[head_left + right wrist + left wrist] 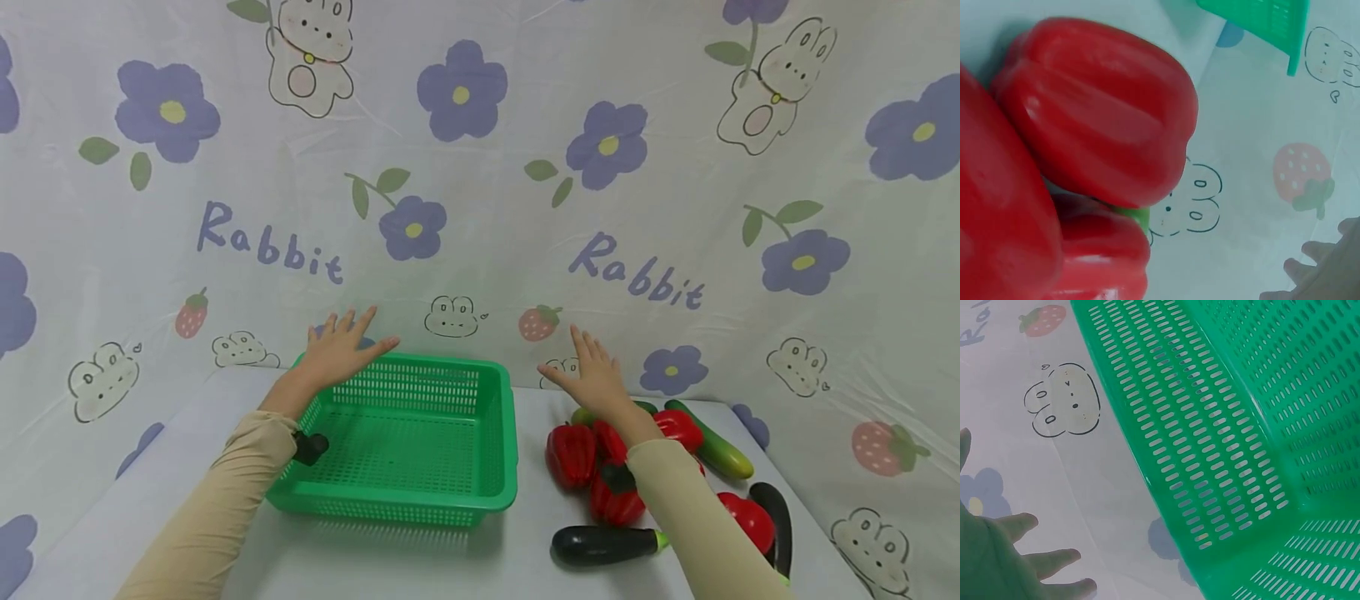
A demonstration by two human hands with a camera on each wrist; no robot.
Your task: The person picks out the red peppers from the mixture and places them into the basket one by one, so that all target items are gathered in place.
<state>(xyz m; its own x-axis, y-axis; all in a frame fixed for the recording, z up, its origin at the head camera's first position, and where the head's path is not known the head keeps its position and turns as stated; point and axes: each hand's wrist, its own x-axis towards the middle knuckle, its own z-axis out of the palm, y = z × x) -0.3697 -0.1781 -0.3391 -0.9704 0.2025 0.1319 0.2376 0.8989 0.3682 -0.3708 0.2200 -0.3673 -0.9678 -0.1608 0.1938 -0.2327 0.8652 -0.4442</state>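
My left hand (335, 357) hovers with spread fingers over the back left corner of a green plastic basket (498, 433). It holds nothing. In the left wrist view the left hand (1004, 562) appears beside the basket's slotted wall (1179, 419). My right hand (595, 379), also spread and holding nothing, is raised above the far edge of a group of red bell peppers (572, 456). The right wrist view shows a large bell pepper (1104, 112) close up, with the right hand's fingers (1319, 253) at the lower right, apart from it. My right forearm hides part of the group.
A dark eggplant (603, 545) lies in front of the peppers, and another eggplant (772, 525) lies at the far right beside a red pepper (748, 521). A green cucumber (712, 442) lies behind. A patterned curtain (480, 208) hangs at the table's back.
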